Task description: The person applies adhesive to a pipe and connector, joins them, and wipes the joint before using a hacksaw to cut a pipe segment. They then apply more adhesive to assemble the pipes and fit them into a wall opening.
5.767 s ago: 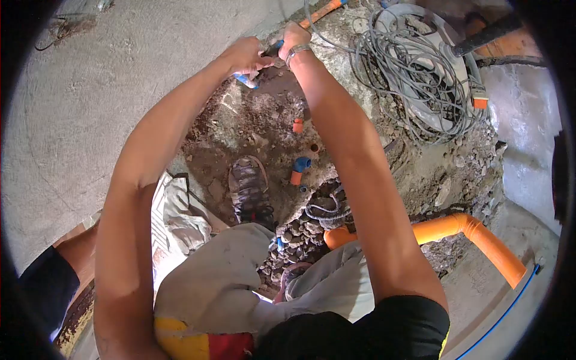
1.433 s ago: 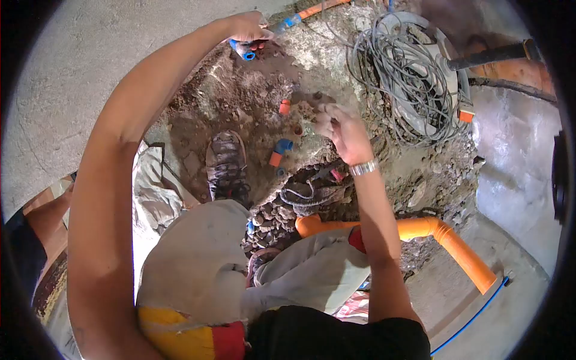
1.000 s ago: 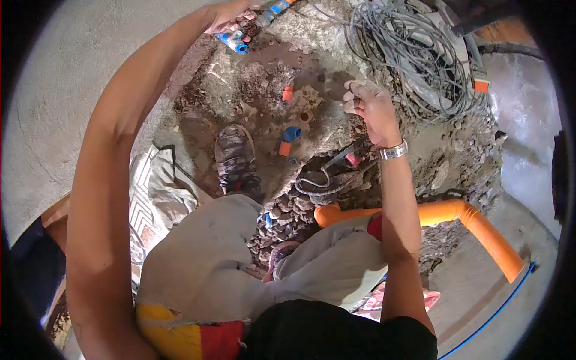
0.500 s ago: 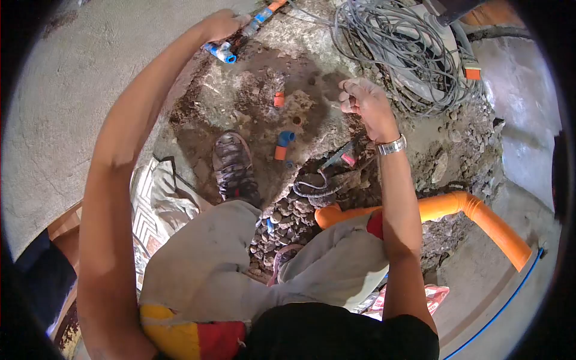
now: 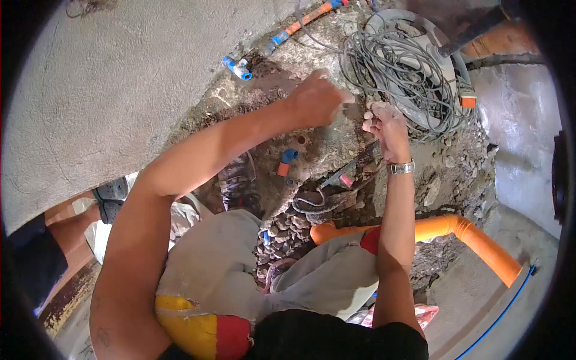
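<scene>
My left hand [image 5: 321,101] is over the rough broken ground, its fingers curled and slightly blurred, close to my right hand. My right hand [image 5: 387,129], with a metal watch at the wrist, has its fingers pinched together; anything between them is too small to name. Below the hands, a blue elbow [image 5: 290,156] with an orange pipe piece [image 5: 282,170] lies on the dirt. A blue tee fitting [image 5: 243,72] sits at the wall's foot, near an orange pipe with blue joints [image 5: 305,23].
A grey cable coil [image 5: 405,78] lies at the upper right. A large orange pipe [image 5: 480,240] bends across the lower right. A saw-like tool [image 5: 342,174] rests by the rubble [image 5: 288,231]. Another person's foot [image 5: 110,210] shows at the left.
My left hand has let go of the blue fittings by the wall and moved right, near my right hand. The view has shifted, and another person's foot has come into view.
</scene>
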Available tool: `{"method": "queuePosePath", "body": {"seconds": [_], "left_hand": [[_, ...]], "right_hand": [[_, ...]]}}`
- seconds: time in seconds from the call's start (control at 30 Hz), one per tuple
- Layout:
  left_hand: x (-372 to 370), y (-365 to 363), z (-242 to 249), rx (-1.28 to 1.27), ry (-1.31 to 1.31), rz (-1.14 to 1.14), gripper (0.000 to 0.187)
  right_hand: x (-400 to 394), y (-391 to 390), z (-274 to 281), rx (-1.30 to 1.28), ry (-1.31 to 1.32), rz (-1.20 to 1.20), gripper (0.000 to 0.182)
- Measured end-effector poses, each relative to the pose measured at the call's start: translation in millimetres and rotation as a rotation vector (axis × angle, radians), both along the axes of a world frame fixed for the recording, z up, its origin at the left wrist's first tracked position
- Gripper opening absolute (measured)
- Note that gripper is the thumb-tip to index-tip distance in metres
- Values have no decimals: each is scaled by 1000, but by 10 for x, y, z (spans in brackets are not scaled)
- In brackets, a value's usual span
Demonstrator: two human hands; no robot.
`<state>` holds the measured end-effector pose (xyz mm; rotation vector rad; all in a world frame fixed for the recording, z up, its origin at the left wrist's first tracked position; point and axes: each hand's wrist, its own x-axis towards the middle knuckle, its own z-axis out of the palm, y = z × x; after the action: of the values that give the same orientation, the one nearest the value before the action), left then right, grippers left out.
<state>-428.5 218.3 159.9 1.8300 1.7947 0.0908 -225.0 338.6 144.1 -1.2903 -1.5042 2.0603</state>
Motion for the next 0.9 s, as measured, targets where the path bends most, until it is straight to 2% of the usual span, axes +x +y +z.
{"method": "queuePosePath", "body": {"seconds": [0.03, 0.07, 0.13, 0.2, 0.27, 0.33, 0.4, 0.47, 0.6, 0.67, 0.7, 0.73, 0.8, 0.87, 0.9], "left_hand": [[30, -1, 53, -4, 109, -84, 67], [40, -80, -87, -2, 109, -91, 67], [-69, -402, -532, 345, 197, 13, 67], [-496, -476, -307, 109, -52, 61, 69], [-959, -590, -547, -34, -1292, 919, 67], [-1395, -491, -213, 130, -291, 705, 63], [-1854, -274, -173, -46, -565, 828, 67], [-2058, -1, -102, -97, -573, 836, 63], [-2275, 443, -285, -269, -561, 860, 57], [-2248, 633, -443, -371, -595, 848, 59], [-2232, 713, -456, -470, -640, 846, 60], [-2151, 691, -404, -443, -547, 837, 45], [-2187, 748, -581, -500, -580, 973, 28], [-2334, 773, -744, -544, -720, 1007, 21], [-2361, 768, -791, -530, -684, 989, 21]], "right_hand": [[-2, 6, 9, 11, -15, -12, 22], [3, 4, 25, 13, -15, -19, 22], [12, 7, 41, 10, -9, 2, 22], [49, -4, 81, 11, 13, -1, 22], [84, -6, 203, 26, 40, -13, 22], [103, -113, 407, 71, 59, -39, 20], [81, -456, 652, 148, 51, -66, 20], [187, -860, 597, 154, 84, 99, 21], [247, -1190, 104, 56, 60, 186, 21], [243, -1021, 48, 271, -113, 431, 21], [259, -980, -2, 226, -23, 369, 22], [270, -922, -1, 237, -11, 366, 22], [288, -800, 16, 165, -134, 385, 21], [348, -750, -66, 154, -118, 344, 21], [370, -732, -124, 187, -112, 334, 21]]}}
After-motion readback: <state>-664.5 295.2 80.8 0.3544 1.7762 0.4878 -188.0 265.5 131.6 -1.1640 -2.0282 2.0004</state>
